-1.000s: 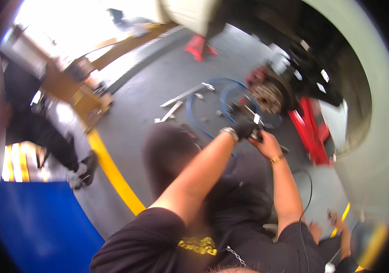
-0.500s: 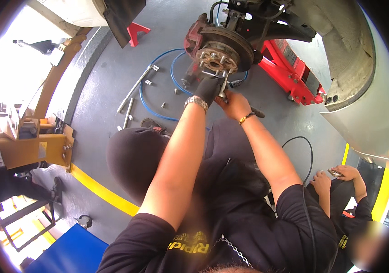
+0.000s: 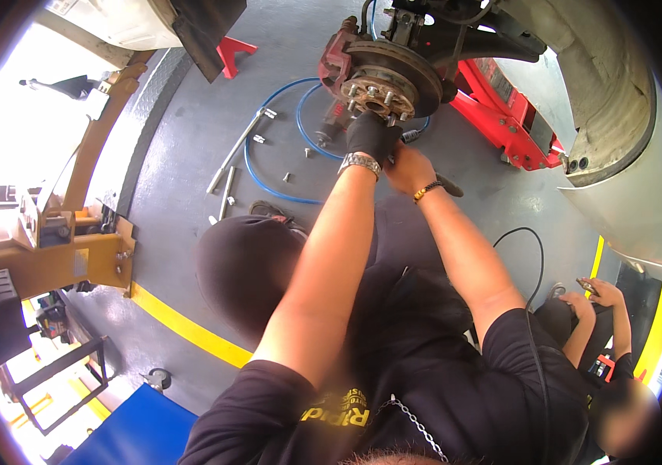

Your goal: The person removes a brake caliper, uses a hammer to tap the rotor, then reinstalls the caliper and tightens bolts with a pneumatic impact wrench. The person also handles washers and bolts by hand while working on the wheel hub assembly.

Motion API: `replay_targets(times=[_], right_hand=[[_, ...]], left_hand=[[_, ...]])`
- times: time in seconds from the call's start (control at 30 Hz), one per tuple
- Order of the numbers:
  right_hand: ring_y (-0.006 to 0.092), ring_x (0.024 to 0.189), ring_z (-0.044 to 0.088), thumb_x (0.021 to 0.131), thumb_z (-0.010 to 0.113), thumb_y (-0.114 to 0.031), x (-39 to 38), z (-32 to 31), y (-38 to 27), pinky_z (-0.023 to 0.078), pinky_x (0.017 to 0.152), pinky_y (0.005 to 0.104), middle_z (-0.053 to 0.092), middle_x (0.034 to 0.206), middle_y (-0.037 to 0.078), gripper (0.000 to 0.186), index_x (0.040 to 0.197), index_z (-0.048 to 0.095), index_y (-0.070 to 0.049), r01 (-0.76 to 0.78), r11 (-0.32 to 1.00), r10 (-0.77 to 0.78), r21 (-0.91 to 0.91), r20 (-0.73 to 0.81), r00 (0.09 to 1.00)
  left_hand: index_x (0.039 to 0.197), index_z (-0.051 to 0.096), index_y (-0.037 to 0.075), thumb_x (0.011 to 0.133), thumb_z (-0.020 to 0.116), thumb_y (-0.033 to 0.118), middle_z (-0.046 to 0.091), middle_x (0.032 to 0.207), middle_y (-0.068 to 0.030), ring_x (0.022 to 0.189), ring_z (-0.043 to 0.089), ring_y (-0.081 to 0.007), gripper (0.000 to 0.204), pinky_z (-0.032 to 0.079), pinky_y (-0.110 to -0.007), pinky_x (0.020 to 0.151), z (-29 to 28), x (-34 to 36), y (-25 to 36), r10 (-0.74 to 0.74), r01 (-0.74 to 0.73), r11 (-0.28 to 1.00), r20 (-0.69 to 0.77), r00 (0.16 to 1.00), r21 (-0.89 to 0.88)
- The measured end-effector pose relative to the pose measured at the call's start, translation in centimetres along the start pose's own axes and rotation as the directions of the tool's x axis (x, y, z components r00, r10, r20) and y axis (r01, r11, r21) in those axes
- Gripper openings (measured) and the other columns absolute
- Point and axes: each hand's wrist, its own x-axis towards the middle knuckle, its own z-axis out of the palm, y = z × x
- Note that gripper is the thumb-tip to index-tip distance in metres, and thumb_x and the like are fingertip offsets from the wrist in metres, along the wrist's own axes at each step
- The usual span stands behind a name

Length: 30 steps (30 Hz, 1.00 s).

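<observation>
A rusty wheel hub with studs [image 3: 377, 97] and a brake disc [image 3: 416, 70] sit at top centre, beside a red caliper [image 3: 335, 66]. Just below the hub, my left hand [image 3: 372, 142], in a black glove, is closed around a mostly hidden metal tool against the hub's lower edge. My right hand [image 3: 408, 172], bare, grips at the same tool, touching the left. A dark handle [image 3: 448, 184] shows beside it. Behind my hands lie a power tool [image 3: 329, 130], a blue hose [image 3: 261, 182], long steel bars [image 3: 222, 159] and small metal pieces [image 3: 287, 177] on the floor.
A red floor jack [image 3: 501, 132] is right of the hub, a red stand [image 3: 230, 54] behind. A pale fender [image 3: 610, 116] curves rightward. An orange lift arm [image 3: 91, 260] and blue surface [image 3: 133, 426] are left. A co-worker [image 3: 606, 298] crouches at lower right, holding a small object.
The blurred view has settled. My hands have shifted slightly on the tool, the glove now hiding more of it. The dark-clothed legs at the left have left view.
</observation>
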Motion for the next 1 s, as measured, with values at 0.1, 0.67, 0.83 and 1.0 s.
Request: replay_targets(times=[0.1,0.67,0.83,1.0], right_hand=[[0.0423,0.104,0.067,0.091,0.060,-0.055,0.4,0.5,-2.7,0.054,0.090,0.0514,0.071,0.109,0.024,0.062,0.121,0.063,-0.001,0.046,0.999,-0.046,0.000,0.020,0.999],[0.0403,0.107,0.066,0.087,0.067,-0.042,1.0,1.7,1.6,0.054,0.092,0.0500,0.069,0.116,0.020,0.049,0.120,0.065,-0.007,0.140,0.987,-0.149,-0.075,-0.139,0.979],[0.0381,0.116,0.062,0.090,0.068,-0.032,0.9,1.8,2.6,0.052,0.097,0.0457,0.065,0.126,0.020,0.051,0.133,0.058,-0.007,0.451,0.892,-0.448,-0.024,-0.176,0.877],[0.0423,0.120,0.057,0.090,0.067,-0.026,-2.6,4.6,-2.7,0.047,0.101,0.0499,0.063,0.127,0.022,0.048,0.130,0.058,-0.002,0.350,0.935,-0.345,0.055,-0.082,0.935]], left_hand=[[0.113,0.071,0.007,0.092,0.062,0.018,0.071,0.111,-0.0174,0.106,0.068,-0.0340,0.026,0.054,-0.044,0.091,0.1,2.0,-5.9,0.367,-0.385,0.822,0.126,0.922,0.419],[0.104,0.076,0.005,0.077,0.072,0.038,0.073,0.109,-0.0211,0.107,0.070,-0.0351,0.043,0.056,-0.043,0.090,-0.3,1.7,-1.1,-0.161,0.161,0.987,0.002,0.987,0.001],[0.108,0.076,0.006,0.081,0.069,0.034,0.074,0.109,-0.0182,0.104,0.071,-0.0346,0.039,0.056,-0.044,0.088,3.0,2.5,0.4,-0.029,0.002,0.979,0.125,0.992,0.206],[0.112,0.076,0.007,0.086,0.066,0.030,0.075,0.109,-0.0152,0.102,0.072,-0.0342,0.036,0.057,-0.045,0.086,3.2,1.1,-8.5,0.021,-0.117,0.926,0.261,0.965,0.359]])
